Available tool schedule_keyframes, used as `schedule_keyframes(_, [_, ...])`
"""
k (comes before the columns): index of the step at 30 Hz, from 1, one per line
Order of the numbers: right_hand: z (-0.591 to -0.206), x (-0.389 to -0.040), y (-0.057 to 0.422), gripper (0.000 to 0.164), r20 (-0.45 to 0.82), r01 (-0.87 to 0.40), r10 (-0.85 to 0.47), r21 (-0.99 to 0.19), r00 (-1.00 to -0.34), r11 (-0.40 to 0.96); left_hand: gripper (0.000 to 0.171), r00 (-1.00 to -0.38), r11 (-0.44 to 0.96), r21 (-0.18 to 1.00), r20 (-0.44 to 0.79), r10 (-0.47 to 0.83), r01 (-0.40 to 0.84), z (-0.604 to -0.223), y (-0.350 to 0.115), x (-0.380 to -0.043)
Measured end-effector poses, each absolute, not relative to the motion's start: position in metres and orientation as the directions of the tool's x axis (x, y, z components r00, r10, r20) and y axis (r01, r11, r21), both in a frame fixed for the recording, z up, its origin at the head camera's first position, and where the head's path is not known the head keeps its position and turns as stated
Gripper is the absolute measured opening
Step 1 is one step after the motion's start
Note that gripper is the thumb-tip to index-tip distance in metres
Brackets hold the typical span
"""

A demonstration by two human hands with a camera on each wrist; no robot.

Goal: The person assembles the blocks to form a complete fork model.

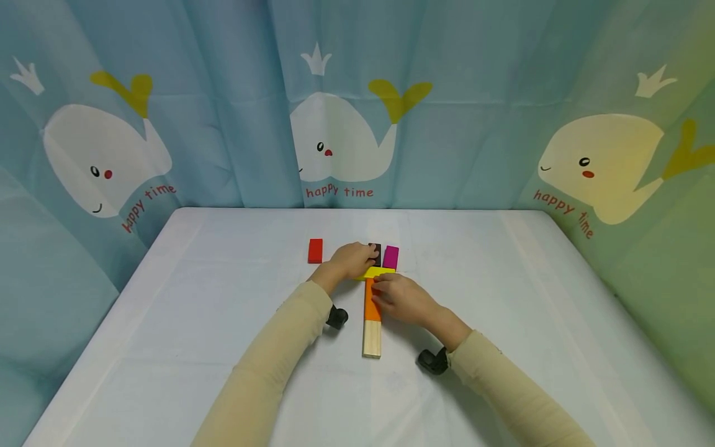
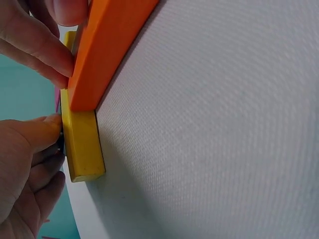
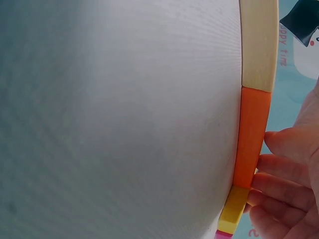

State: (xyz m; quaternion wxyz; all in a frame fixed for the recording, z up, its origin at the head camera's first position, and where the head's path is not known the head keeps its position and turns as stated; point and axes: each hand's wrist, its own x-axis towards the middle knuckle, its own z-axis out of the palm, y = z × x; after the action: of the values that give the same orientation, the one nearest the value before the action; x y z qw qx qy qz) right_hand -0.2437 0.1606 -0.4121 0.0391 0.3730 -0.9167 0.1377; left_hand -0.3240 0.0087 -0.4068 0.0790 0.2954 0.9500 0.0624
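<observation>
My left hand (image 1: 352,259) pinches a black block (image 1: 378,259) behind a yellow block (image 1: 381,271), which lies crosswise. In the left wrist view, the left thumb and curled fingers come up against the far side of the yellow block (image 2: 83,144). An orange block (image 1: 369,301) runs from the yellow one toward me, end to end with a plain wooden block (image 1: 372,340). With loosely extended fingers, my right hand (image 1: 406,299) touches the orange block's right side near the yellow block. A magenta block (image 1: 391,257) stands just right of the black one.
A red block (image 1: 315,251) lies apart to the left, beyond my left wrist. Everything rests on a white-covered table (image 1: 195,298). Behind it hangs a blue curtain (image 1: 463,143) with whale prints. Dark wrist cameras hang below both sleeves.
</observation>
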Motion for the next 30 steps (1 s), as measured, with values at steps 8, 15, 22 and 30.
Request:
schedule_keyframes(8, [-0.4120,-0.2437,0.1604,0.027,0.169,-0.689,-0.669,-0.225,-0.724,0.689,0.040,-0.815,0.818,0.187,-0.111,0.569,0.545,-0.4065,0.0085,-0.3230])
schedule_keyframes(15, [-0.4128,-0.2437,0.1606,0.027,0.191,-0.703,-0.677,-0.214,-0.711,0.678,0.040,-0.814,0.814,0.200,-0.109,0.571,0.545,-0.4056,0.0078,-0.3217])
schedule_keyframes(22, [-0.4139,-0.2447,0.1610,0.026,0.188,-0.703,-0.678,-0.214,-0.711,0.678,0.040,-0.815,0.817,0.204,-0.115,0.568,0.540,-0.4044,0.0079,-0.3213])
schedule_keyframes(30, [-0.4147,-0.2448,0.1614,0.025,0.173,-0.692,-0.671,-0.215,-0.721,0.689,0.041,-0.818,0.820,0.206,-0.122,0.562,0.533,-0.4034,0.0080,-0.3207])
